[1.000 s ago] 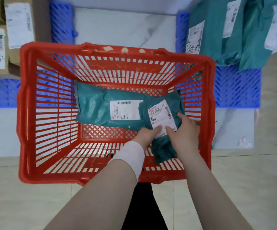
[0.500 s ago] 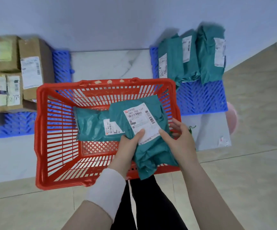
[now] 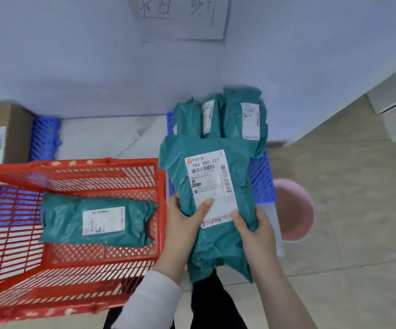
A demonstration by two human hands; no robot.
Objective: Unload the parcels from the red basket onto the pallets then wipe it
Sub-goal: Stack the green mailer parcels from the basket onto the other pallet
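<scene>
Parcels in teal plastic mailers are sitting in three places. One teal parcel [image 3: 206,210], with a white shipping label [image 3: 212,186] facing up, is being held in the air just right of the red basket [image 3: 73,293] and in front of the blue pallet [image 3: 262,179]. The left hand [image 3: 182,224] is gripping its left edge, thumb pressing on the label; the right hand [image 3: 256,231] is clamping its right side, thumb on the label's lower corner. A second teal parcel [image 3: 97,222] is lying flat on the basket floor, label up, apart from both hands. Three more teal parcels [image 3: 225,115] are leaning together at the back of the blue pallet, against the wall. A pink bucket [image 3: 294,210] is standing just right of that pallet. At far left, a cardboard box [image 3: 2,134] is resting on another blue pallet [image 3: 46,138]. A paper sign [image 3: 180,17] with handwriting is hanging on the wall.
</scene>
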